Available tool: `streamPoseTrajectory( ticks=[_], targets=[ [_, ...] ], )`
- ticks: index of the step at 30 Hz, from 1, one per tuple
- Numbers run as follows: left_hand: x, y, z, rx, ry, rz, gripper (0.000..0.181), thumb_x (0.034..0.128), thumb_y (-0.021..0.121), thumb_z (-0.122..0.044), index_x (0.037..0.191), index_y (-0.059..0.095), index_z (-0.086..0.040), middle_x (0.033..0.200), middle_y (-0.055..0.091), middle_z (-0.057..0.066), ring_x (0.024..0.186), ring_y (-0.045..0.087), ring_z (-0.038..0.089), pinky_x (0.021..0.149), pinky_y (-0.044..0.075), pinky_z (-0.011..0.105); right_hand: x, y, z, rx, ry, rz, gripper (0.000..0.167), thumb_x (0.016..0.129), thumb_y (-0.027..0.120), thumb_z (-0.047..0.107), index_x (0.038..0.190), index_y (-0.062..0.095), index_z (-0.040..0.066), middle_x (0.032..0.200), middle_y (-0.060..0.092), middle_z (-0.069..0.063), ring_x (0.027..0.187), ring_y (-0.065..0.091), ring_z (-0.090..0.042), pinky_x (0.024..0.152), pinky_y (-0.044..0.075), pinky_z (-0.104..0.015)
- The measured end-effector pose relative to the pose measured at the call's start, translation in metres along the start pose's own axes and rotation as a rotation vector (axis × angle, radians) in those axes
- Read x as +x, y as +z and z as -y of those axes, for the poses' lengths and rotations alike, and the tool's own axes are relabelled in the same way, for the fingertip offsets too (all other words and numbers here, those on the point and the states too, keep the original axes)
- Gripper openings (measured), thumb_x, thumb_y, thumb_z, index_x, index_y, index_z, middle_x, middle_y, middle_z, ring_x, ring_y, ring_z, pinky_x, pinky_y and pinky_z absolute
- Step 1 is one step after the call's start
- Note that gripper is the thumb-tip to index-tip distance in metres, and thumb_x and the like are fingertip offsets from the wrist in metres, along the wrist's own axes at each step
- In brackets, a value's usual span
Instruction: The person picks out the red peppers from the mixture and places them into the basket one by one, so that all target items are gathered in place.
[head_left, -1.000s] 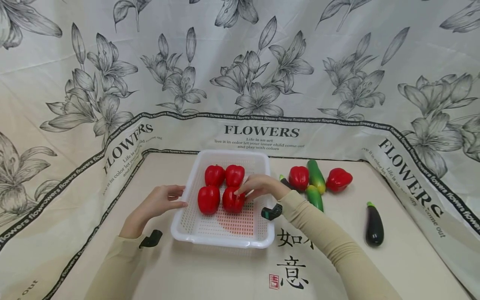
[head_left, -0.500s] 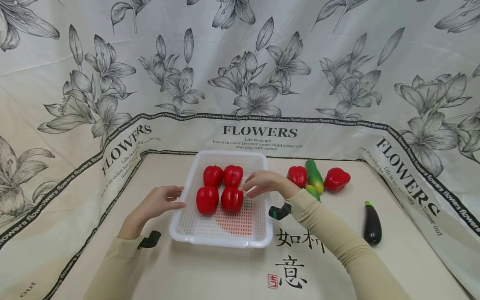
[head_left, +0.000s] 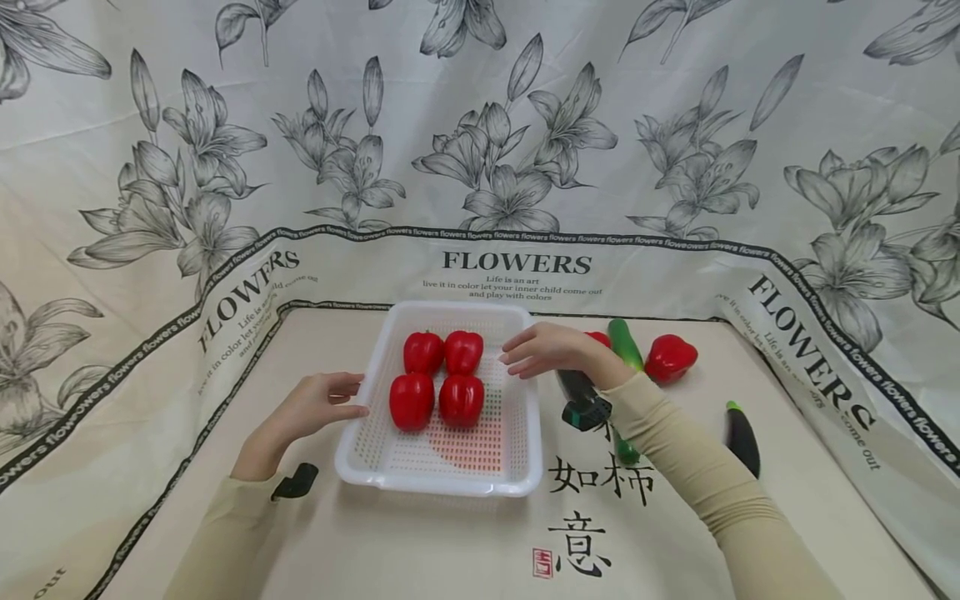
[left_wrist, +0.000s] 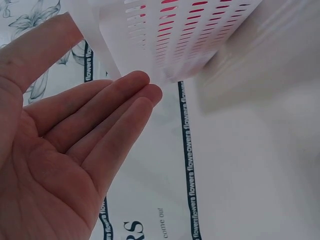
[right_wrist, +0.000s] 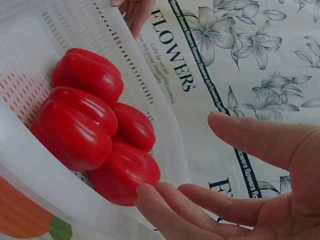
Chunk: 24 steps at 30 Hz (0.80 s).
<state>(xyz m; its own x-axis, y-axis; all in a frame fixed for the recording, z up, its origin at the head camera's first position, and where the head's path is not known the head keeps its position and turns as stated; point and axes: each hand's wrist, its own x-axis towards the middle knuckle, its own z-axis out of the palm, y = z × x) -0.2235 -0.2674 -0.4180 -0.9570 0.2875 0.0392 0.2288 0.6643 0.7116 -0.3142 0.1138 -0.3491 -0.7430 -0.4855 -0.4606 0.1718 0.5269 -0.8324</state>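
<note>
A white plastic basket (head_left: 438,483) with a perforated floor holds several red bell peppers, among them a front-left pepper (head_left: 412,402) and a front-right pepper (head_left: 461,402). My left hand (head_left: 315,408) is at the basket's left rim, fingers extended; in the left wrist view its fingertips (left_wrist: 137,77) come up to the basket wall, though contact is hard to tell. Over the right rim is my right hand (head_left: 551,350), with nothing in it and its fingers spread loosely. The right wrist view has the thumb and fingers apart beside the peppers (right_wrist: 75,130).
Right of the basket lie a green cucumber (head_left: 624,343), a loose red pepper (head_left: 671,358) and an eggplant (head_left: 742,440). Another red pepper (head_left: 597,337) is mostly behind the right hand. A green vegetable (head_left: 626,450) shows beneath the right forearm. Flower-printed cloth (head_left: 517,200) hangs behind.
My right hand has let go of the front-right pepper, then risen and moved right to the basket's rim. The left hand has stayed by the left rim. The peppers keep their places.
</note>
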Motion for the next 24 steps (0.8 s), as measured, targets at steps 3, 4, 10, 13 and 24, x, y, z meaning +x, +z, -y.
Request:
streamPoseTrajectory(
  ticks=[3, 4, 10, 13, 24],
  targets=[
    [0.000, -0.001, -0.001, -0.001, -0.006, -0.001, 0.063, 0.0779, 0.077, -0.034, 0.129, 0.057, -0.003, 0.123, 0.063, 0.015, 0.111, 0.062, 0.034, 0.089, 0.055, 0.044, -0.003, -0.011, 0.000, 0.032, -0.004, -0.013, 0.055, 0.091, 0.062, 0.015, 0.138, 0.041, -0.004, 0.140, 0.046, -0.024, 0.122, 0.054, -0.035, 0.098, 0.051, -0.040],
    [0.000, -0.001, -0.001, 0.000, -0.005, 0.000, 0.062, 0.0780, 0.077, -0.034, 0.129, 0.057, -0.003, 0.123, 0.063, 0.016, 0.111, 0.062, 0.034, 0.088, 0.055, 0.044, -0.005, -0.015, 0.000, 0.038, -0.009, -0.013, 0.055, 0.092, 0.061, 0.015, 0.139, 0.040, -0.005, 0.141, 0.045, -0.024, 0.124, 0.052, -0.036, 0.098, 0.050, -0.040],
    [0.000, -0.002, -0.002, 0.003, -0.001, 0.005, 0.063, 0.0779, 0.077, -0.034, 0.128, 0.057, -0.003, 0.123, 0.063, 0.016, 0.111, 0.061, 0.035, 0.088, 0.055, 0.043, -0.014, -0.038, -0.004, 0.054, -0.041, -0.028, 0.055, 0.094, 0.058, 0.016, 0.140, 0.037, -0.006, 0.143, 0.042, -0.024, 0.125, 0.051, -0.035, 0.102, 0.046, -0.044],
    [0.000, -0.002, -0.002, 0.002, 0.005, 0.008, 0.062, 0.0780, 0.077, -0.034, 0.128, 0.058, -0.003, 0.123, 0.063, 0.016, 0.112, 0.061, 0.036, 0.089, 0.055, 0.044, -0.019, -0.045, -0.004, 0.061, -0.043, -0.047, 0.055, 0.094, 0.058, 0.016, 0.141, 0.037, -0.005, 0.142, 0.044, -0.024, 0.124, 0.053, -0.035, 0.102, 0.046, -0.044],
    [-0.001, -0.001, -0.003, -0.008, 0.005, 0.007, 0.061, 0.0782, 0.077, -0.032, 0.128, 0.058, -0.003, 0.123, 0.063, 0.016, 0.112, 0.061, 0.035, 0.089, 0.055, 0.043, -0.033, -0.072, -0.016, 0.073, -0.038, -0.096, 0.055, 0.096, 0.054, 0.017, 0.142, 0.033, -0.007, 0.144, 0.040, -0.026, 0.129, 0.047, -0.036, 0.106, 0.042, -0.045]
  ],
)
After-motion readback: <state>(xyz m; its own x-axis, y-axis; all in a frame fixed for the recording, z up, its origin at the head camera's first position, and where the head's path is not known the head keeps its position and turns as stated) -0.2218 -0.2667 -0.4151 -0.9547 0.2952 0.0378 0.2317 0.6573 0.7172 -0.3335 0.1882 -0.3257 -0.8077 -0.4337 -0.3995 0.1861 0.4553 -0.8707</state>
